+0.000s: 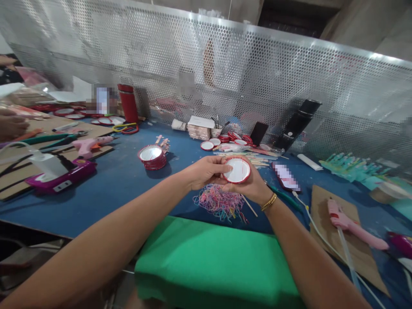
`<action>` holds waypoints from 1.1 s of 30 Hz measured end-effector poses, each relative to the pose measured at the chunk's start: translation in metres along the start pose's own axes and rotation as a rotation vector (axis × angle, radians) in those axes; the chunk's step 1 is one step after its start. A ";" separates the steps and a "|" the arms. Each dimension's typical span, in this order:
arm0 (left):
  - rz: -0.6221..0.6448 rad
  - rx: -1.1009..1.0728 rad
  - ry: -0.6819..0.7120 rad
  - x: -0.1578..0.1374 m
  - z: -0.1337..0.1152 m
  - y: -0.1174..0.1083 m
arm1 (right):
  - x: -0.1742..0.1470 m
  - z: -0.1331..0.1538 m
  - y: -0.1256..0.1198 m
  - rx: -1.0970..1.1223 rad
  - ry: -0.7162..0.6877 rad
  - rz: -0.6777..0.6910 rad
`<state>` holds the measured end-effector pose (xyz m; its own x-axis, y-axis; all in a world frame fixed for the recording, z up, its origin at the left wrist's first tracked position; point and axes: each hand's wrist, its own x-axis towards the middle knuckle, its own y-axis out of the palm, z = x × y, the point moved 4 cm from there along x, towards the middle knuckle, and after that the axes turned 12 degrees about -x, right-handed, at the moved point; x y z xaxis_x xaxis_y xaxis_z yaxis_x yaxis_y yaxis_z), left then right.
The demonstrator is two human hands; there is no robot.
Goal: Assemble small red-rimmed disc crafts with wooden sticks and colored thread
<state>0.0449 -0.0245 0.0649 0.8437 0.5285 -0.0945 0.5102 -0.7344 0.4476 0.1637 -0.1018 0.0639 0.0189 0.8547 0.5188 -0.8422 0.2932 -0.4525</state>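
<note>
Between my two hands is a small round white disc with a red rim (237,171), its white face turned up toward me. My left hand (210,171) pinches its left edge, thumb resting on the face. My right hand (252,185) wraps round the right and lower side; some of its fingers are hidden behind the disc. Just below lies a tangled heap of pink, purple and blue threads (220,202), with a thin stick (249,205) beside it. A stack of similar red-rimmed discs (152,157) stands to the left on the blue table (116,180).
A pink glue gun (349,223) lies on cardboard (317,206) at right, near a phone (286,176). Another glue gun (88,146) and a purple power strip (62,178) are at left. A perforated metal panel (154,56) closes the back. Another person's hand (13,124) shows far left.
</note>
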 end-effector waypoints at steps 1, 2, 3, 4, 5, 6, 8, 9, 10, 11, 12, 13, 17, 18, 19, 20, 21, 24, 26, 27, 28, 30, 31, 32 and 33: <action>0.006 0.000 -0.002 0.000 0.000 0.000 | 0.000 -0.001 0.000 0.004 0.004 0.004; 0.013 -0.002 -0.002 0.001 0.000 -0.001 | 0.000 -0.001 0.000 0.006 0.008 0.009; 0.017 -0.004 0.000 0.001 0.001 -0.002 | 0.000 -0.001 0.001 0.006 0.011 0.012; 0.020 -0.006 0.003 0.002 0.001 -0.002 | 0.000 -0.002 0.001 0.005 0.010 0.012; 0.021 -0.007 0.006 0.002 0.001 -0.003 | 0.000 -0.001 0.000 0.006 0.006 0.008; 0.021 -0.007 0.007 0.003 0.001 -0.003 | 0.000 -0.001 0.000 0.007 0.001 0.003; 0.019 -0.009 0.012 0.003 0.002 -0.003 | 0.001 -0.001 0.000 0.015 -0.011 -0.010; 0.018 -0.010 0.015 0.003 0.001 -0.003 | 0.001 -0.002 0.000 0.018 -0.012 -0.016; 0.017 -0.009 0.018 0.003 0.001 -0.003 | 0.001 -0.003 0.000 0.021 -0.007 -0.020; 0.012 -0.008 0.024 0.003 0.001 -0.003 | 0.001 -0.005 0.000 0.022 0.007 -0.023; 0.005 -0.007 0.032 0.002 0.000 -0.003 | 0.001 -0.008 0.000 0.022 0.029 -0.026; -0.005 -0.004 0.039 0.002 -0.001 -0.003 | 0.001 -0.011 0.000 0.019 0.054 -0.030; -0.052 0.045 0.068 0.001 -0.003 -0.004 | 0.000 -0.020 -0.002 -0.036 0.093 -0.077; -0.059 0.070 0.077 0.001 -0.004 -0.005 | 0.000 -0.021 -0.003 -0.063 0.085 -0.093; -0.064 0.097 0.089 0.001 -0.004 -0.005 | 0.000 -0.021 -0.004 -0.090 0.074 -0.102; -0.067 0.126 0.102 0.001 -0.005 -0.005 | 0.001 -0.020 -0.004 -0.112 0.063 -0.101; -0.069 0.154 0.115 0.001 -0.005 -0.006 | 0.001 -0.020 -0.004 -0.128 0.052 -0.090; -0.073 0.208 0.134 0.001 -0.006 -0.006 | 0.002 -0.016 -0.002 -0.135 0.015 -0.051; -0.075 0.208 0.118 0.001 -0.007 -0.006 | 0.002 -0.012 -0.001 -0.127 -0.012 -0.052; -0.075 0.200 0.102 0.000 -0.007 -0.007 | 0.001 -0.010 -0.001 -0.125 -0.024 -0.054; -0.073 0.191 0.080 0.000 -0.008 -0.007 | 0.001 -0.008 -0.001 -0.128 -0.033 -0.054; -0.066 0.175 0.026 -0.001 -0.009 -0.008 | 0.001 -0.005 -0.001 -0.167 -0.040 -0.053; -0.065 0.170 -0.001 -0.001 -0.010 -0.009 | 0.001 -0.003 -0.002 -0.193 -0.042 -0.054; -0.071 0.167 -0.026 -0.001 -0.011 -0.010 | 0.001 -0.001 -0.003 -0.212 -0.045 -0.057; -0.082 0.165 -0.048 -0.001 -0.012 -0.012 | 0.002 0.001 -0.004 -0.222 -0.050 -0.060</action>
<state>0.0355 -0.0113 0.0697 0.8031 0.5715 -0.1688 0.5948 -0.7516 0.2853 0.1666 -0.1016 0.0673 0.0337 0.8123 0.5822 -0.7014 0.4343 -0.5653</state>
